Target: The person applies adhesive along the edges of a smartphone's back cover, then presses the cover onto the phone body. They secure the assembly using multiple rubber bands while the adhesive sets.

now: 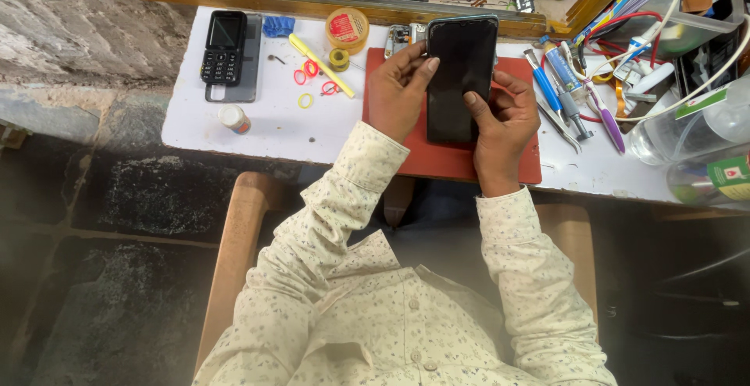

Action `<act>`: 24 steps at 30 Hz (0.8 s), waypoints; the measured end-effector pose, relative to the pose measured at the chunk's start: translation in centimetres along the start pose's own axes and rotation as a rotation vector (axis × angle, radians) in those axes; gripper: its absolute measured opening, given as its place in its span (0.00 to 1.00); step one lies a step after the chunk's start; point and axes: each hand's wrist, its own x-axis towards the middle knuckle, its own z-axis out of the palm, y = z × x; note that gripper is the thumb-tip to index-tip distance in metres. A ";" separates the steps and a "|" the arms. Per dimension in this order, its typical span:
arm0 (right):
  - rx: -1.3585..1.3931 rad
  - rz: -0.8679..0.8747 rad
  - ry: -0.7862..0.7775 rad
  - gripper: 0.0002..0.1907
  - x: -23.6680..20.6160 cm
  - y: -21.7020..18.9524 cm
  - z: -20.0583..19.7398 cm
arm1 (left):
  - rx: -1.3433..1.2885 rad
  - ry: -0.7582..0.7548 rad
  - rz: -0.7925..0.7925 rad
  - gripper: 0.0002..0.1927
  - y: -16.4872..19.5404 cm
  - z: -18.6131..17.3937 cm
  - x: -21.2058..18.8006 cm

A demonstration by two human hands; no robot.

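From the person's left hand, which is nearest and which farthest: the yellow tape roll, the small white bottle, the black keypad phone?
Measured from the left hand in the head view:
1. Yellow tape roll, just up and left of the hand.
2. Small white bottle, farther left, near the table's front edge.
3. Black keypad phone, far left, toward the back.

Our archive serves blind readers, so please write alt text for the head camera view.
Seen from above, a person's left hand and right hand hold a dark-screened smartphone over a red mat on a white workbench. A black keypad phone, coloured rubber bands and a round tin lie left; screwdrivers lie right.
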 end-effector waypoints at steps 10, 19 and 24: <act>0.130 0.005 0.052 0.19 0.6 1.0 -0.2 | -0.201 -0.140 0.000 0.20 -0.9 -0.7 0.8; 0.071 0.019 0.038 0.18 0.7 0.6 -0.2 | -0.200 -0.108 -0.014 0.21 -0.7 -1.0 0.6; 0.063 0.023 0.039 0.19 0.5 0.3 -0.1 | -0.181 -0.093 -0.001 0.20 -0.9 -1.0 0.8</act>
